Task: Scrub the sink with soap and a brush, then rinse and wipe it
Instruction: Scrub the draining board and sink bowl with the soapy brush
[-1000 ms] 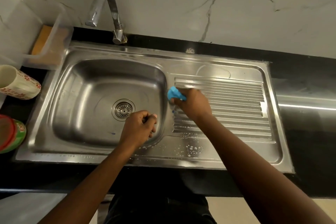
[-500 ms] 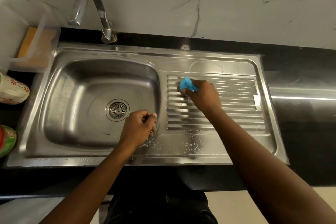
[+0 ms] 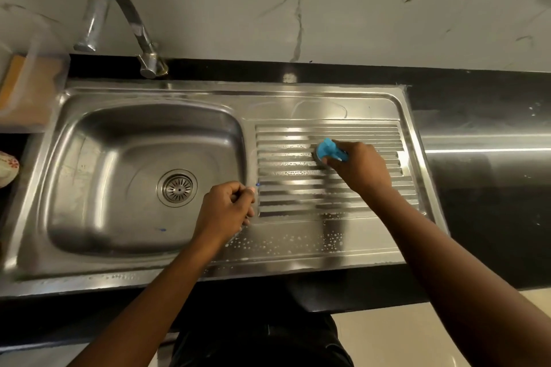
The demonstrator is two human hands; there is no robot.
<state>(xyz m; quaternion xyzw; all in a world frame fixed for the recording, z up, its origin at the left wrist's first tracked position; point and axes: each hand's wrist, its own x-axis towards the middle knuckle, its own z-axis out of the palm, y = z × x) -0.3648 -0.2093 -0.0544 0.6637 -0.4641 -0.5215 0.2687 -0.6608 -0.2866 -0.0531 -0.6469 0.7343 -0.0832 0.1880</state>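
Note:
The steel sink (image 3: 89,188) has a basin on the left and a ribbed drainboard (image 3: 298,197) on the right. My right hand (image 3: 360,168) is shut on a blue brush (image 3: 328,150) that presses on the middle ribs of the drainboard. Soapy streaks and small foam drops lie on the ribs and on the flat front strip. My left hand (image 3: 226,208) is a closed fist resting at the basin's right rim, with nothing visible in it. The drain strainer (image 3: 178,188) sits in the basin floor.
A curved steel tap (image 3: 119,24) stands behind the basin. A clear plastic tub (image 3: 32,89) with a brown item stands at the far left, a flowered mug (image 3: 7,168) below it. Black countertop (image 3: 483,188) extends to the right. A marble wall rises behind.
My right hand has slid the blue brush to the right along the drainboard ribs, leaving wet soapy streaks. The left fist has stayed at the basin rim. The view has shifted right.

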